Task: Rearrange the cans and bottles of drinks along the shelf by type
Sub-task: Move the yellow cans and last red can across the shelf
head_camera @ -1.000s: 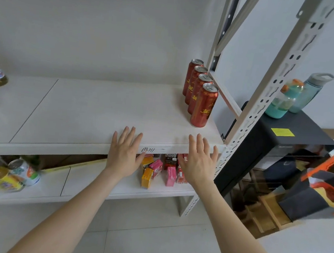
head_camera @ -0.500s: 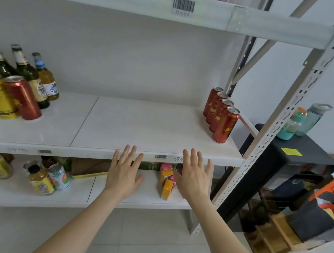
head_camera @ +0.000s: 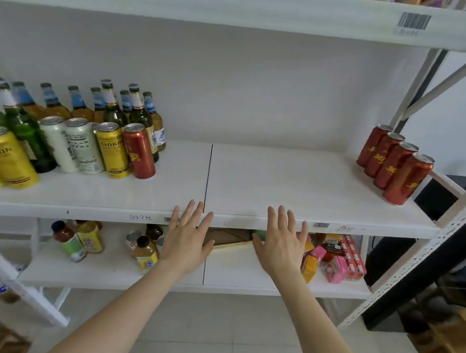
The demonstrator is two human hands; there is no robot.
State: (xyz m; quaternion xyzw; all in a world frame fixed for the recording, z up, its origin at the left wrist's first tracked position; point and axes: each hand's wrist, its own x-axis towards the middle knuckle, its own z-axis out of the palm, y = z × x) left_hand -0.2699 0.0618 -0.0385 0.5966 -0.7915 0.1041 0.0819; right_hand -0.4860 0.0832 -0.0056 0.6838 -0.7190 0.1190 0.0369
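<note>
On the white middle shelf (head_camera: 254, 178), several red cans (head_camera: 393, 167) stand in a row at the far right end. At the left end is a mixed cluster: one red can (head_camera: 139, 150), yellow cans (head_camera: 5, 158), white cans (head_camera: 68, 143) and, behind them, green and amber glass bottles (head_camera: 112, 109). My left hand (head_camera: 186, 237) and my right hand (head_camera: 282, 242) hover side by side, palms down and fingers spread, in front of the shelf's front edge near its middle. Both hands hold nothing.
The lower shelf (head_camera: 244, 275) holds small juice bottles (head_camera: 143, 250) at the left and pink and orange cartons (head_camera: 332, 261) at the right. A perforated metal upright (head_camera: 430, 254) bounds the shelf on the right. A top shelf (head_camera: 244, 5) hangs overhead. Wooden racks (head_camera: 447, 342) sit on the floor.
The view has swung up and to the left, bringing the mixed cluster of cans and bottles into sight. Both hands stay open and level at the shelf's front edge.
</note>
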